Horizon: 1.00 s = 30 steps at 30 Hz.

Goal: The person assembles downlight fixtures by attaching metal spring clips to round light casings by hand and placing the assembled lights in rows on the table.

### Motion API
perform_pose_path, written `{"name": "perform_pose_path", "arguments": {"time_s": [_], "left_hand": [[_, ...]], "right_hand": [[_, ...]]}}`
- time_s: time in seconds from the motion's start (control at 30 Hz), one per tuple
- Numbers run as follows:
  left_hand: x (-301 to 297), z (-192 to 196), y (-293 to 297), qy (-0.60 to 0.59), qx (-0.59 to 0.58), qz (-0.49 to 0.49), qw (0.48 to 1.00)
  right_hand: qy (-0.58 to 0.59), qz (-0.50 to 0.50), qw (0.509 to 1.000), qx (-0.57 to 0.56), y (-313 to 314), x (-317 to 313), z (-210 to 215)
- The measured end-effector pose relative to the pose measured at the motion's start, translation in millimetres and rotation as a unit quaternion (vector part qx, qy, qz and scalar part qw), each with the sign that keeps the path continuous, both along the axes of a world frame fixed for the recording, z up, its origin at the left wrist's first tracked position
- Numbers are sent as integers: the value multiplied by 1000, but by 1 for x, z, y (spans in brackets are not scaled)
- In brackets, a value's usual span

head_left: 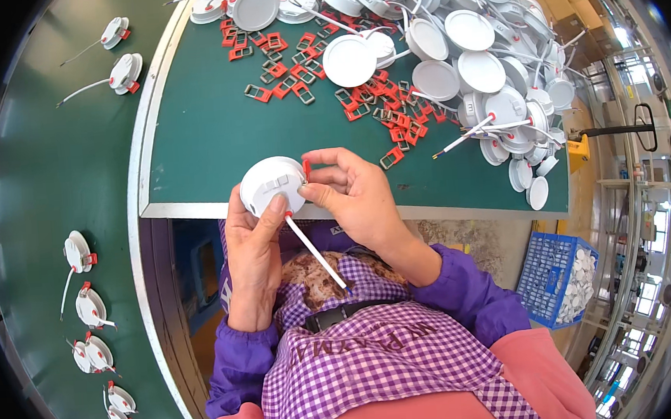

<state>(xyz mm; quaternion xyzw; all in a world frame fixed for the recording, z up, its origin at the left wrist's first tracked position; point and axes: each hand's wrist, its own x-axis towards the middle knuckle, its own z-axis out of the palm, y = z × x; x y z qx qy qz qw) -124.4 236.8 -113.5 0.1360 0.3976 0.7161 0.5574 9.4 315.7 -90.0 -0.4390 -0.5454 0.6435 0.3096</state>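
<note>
Over the near edge of the green table, my left hand [254,250] grips a round white downlight [264,185] by its rim, thumb on its back. A white cable [315,254] hangs from the lamp's red grommet toward my apron. Between the thumb and fingers of my right hand [350,194] is a small red spring clip [306,169], held against the right side of the lamp. The fingers partly hide where clip and lamp meet. Beyond my hands, many loose red clips with metal loops [395,112] are scattered on the table.
A large heap of white downlights [481,59] covers the table's far right. On the green surface to the left [30,184] lie several lamps with red clips [89,304]. A blue crate [546,276] of white parts stands at right on the floor, near a yellow pallet jack [578,153].
</note>
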Motion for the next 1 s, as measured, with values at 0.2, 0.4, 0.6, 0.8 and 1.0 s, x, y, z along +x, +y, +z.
{"name": "perform_pose_path", "arguments": {"time_s": [0.2, 0.4, 0.6, 0.8, 1.0], "left_hand": [[-16, 11, 13, 111, -3, -30, 993], [-40, 13, 14, 130, -68, -87, 985], [-26, 16, 15, 101, -74, -86, 988], [-25, 25, 19, -17, -28, -118, 993], [-14, 23, 24, -29, -13, -219, 975]], "right_hand": [[-112, 7, 987, 116, 17, 42, 23], [-353, 48, 846, 397, 34, 87, 18], [-443, 39, 770, 457, 23, 75, 0], [-490, 68, 710, 500, 25, 73, -1], [-289, -46, 847, 444, 26, 51, 18]]}}
